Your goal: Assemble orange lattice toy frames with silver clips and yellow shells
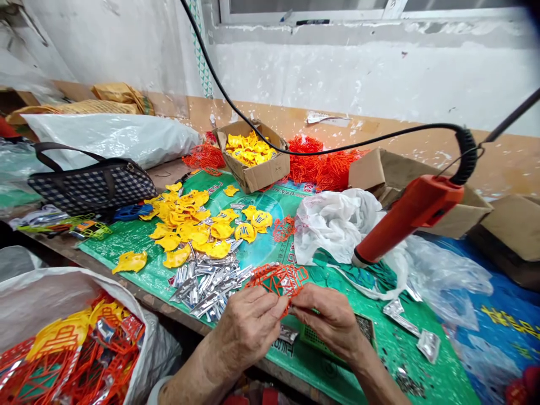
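An orange lattice plastic part (276,277) is held low over the front of the table. My left hand (255,320) grips its near left edge between thumb and fingers. At its right edge my right hand (327,318) is closed in a pinch; whether something small is also between those fingertips is hidden. Just left of the hands lies a pile of shiny silver strips (206,281), with yellow plastic parts (189,222) heaped behind. Under my right hand sits a green basket (318,342) of small dark pieces, partly covered. A red-orange electric screwdriver (411,219) hangs tilted at the right.
A white sack (158,343) of orange and yellow parts stands at front left. Behind are a carton (264,175) of yellow parts, orange lattice heaps (307,160) and a checked bag (93,183). White plastic (337,216) lies right, and a black cable (219,84) crosses overhead.
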Tool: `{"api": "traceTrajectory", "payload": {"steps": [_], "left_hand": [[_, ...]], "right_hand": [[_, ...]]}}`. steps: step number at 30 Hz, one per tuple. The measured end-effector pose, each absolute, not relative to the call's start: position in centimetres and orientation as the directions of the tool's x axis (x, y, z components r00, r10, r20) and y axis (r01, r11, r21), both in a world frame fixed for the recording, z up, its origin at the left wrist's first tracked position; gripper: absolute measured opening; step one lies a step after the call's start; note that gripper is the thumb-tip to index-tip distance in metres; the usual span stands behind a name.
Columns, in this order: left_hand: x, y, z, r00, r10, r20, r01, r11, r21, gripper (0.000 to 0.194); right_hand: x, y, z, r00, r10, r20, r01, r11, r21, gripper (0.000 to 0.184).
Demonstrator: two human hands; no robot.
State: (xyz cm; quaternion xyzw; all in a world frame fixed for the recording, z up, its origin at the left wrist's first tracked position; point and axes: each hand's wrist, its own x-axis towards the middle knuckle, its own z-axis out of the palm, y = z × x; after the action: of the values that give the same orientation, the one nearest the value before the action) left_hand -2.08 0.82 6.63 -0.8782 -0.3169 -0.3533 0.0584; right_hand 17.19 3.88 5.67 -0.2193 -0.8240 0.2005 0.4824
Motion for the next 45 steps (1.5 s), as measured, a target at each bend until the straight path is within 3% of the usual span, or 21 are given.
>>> {"api": "traceTrajectory", "payload": {"steps": [11, 15, 22, 27, 35, 45], "left_hand": [[-2.4, 1.3, 6.2, 0.578, 0.505, 0.641, 0.570, -0.812, 0.126, 0.025], [-2.4, 1.6, 6.1, 0.591, 0.502, 0.632, 0.568, -0.815, 0.116, 0.025], [-2.3, 2.1, 6.2, 0.609, 0.499, 0.616, 0.565, -0.818, 0.104, 0.023], [-2.4, 2.1, 6.0, 0.634, 0.531, 0.563, 0.566, -0.814, 0.130, 0.018], [-2.2, 1.5, 5.5, 0.559, 0.598, 0.575, 0.643, -0.750, 0.155, 0.017], [-2.9, 1.5, 6.0, 0.461, 0.561, 0.688, 0.647, -0.743, 0.172, 0.026]], "right_hand": [[17.3, 3.9, 5.0, -0.463, 0.602, 0.650, 0.184, 0.783, -0.594, 0.011], [17.2, 3.6, 4.7, -0.491, 0.566, 0.662, 0.256, 0.821, -0.511, 0.017], [17.1, 3.3, 4.7, -0.518, 0.475, 0.712, 0.470, 0.853, -0.227, 0.019], [17.0, 3.3, 5.9, -0.474, 0.456, 0.753, 0.544, 0.824, -0.157, 0.012], [16.6, 3.9, 5.3, -0.501, 0.496, 0.709, 0.444, 0.851, -0.282, 0.011], [16.8, 4.2, 4.7, -0.471, 0.474, 0.744, 0.405, 0.866, -0.295, 0.011]]}}
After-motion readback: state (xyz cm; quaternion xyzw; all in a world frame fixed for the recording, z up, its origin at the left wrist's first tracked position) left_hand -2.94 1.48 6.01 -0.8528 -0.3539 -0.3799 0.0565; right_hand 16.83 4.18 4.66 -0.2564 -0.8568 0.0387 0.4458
